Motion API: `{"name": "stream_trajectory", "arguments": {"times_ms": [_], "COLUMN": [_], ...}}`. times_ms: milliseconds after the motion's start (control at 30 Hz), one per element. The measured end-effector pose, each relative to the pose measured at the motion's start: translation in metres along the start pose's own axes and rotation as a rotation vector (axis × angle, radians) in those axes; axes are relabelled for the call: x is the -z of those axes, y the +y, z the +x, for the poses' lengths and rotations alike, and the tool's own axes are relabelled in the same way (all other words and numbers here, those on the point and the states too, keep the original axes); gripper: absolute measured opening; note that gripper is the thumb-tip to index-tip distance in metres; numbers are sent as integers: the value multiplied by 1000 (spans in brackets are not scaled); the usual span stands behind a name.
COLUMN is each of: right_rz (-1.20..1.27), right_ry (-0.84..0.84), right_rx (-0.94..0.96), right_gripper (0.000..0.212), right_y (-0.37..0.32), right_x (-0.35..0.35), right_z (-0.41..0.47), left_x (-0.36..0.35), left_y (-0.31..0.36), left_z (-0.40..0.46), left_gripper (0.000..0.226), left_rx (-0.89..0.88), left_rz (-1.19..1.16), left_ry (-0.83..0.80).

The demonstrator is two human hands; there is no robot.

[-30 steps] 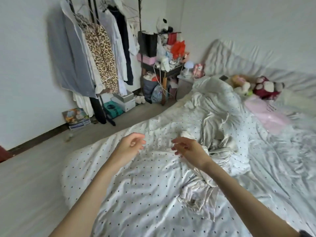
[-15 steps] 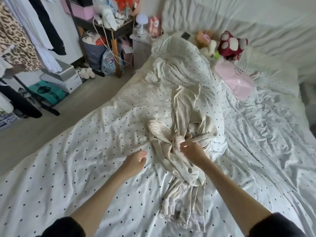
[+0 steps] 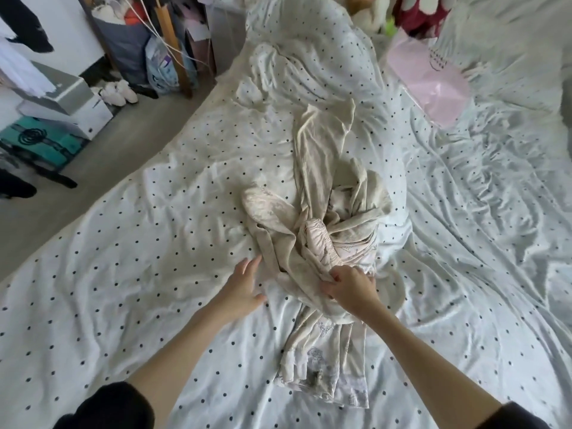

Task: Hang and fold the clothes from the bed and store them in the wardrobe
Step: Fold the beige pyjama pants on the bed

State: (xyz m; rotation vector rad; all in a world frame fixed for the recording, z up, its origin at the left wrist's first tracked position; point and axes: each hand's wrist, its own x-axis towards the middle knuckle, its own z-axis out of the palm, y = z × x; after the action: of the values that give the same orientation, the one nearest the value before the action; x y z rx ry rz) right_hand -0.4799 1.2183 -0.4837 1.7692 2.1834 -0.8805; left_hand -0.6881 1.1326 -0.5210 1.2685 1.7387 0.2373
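A crumpled heap of cream and pale pink clothes (image 3: 322, 187) lies in the middle of the bed (image 3: 139, 243), which is covered by a white sheet with black dots. My right hand (image 3: 348, 286) pinches a fold of the cream garment near the pink elastic waistband (image 3: 322, 243). My left hand (image 3: 244, 286) hovers with spread fingers just left of the heap, close to the sheet, holding nothing. Part of the heap trails toward me, ending in a printed hem (image 3: 325, 376).
A pink bag (image 3: 430, 85) and plush toys (image 3: 421, 13) lie at the head of the bed. On the floor to the left stand stacked boxes (image 3: 62, 100), white slippers (image 3: 119, 91) and bags under a table. Hanging clothes (image 3: 21, 38) show at the upper left.
My view has dropped from the clothes rack to the bed. Both hands have moved down to the heap; my right hand has taken hold of the cream garment and my left fingers have spread.
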Motion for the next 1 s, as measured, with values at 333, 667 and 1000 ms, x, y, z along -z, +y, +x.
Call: {"name": "stream_trajectory", "arguments": {"times_ms": [333,667,1000], "right_rz": [369,878,772], "right_ry": [38,76,-141], "right_rx": [229,201,453], "right_gripper": [31,21,52], "right_y": [-8,-40,-49], "right_x": [85,179,188], "right_z": [-85,-166,-214], "left_x": [-5,15,85], "left_y": [90,181,223], "left_z": [-61,-158,-210], "left_gripper": [14,42,9], "left_rx": [-507,-391,-196], "left_rz": [183,-311,-994], "left_ry": [283,232,616]}}
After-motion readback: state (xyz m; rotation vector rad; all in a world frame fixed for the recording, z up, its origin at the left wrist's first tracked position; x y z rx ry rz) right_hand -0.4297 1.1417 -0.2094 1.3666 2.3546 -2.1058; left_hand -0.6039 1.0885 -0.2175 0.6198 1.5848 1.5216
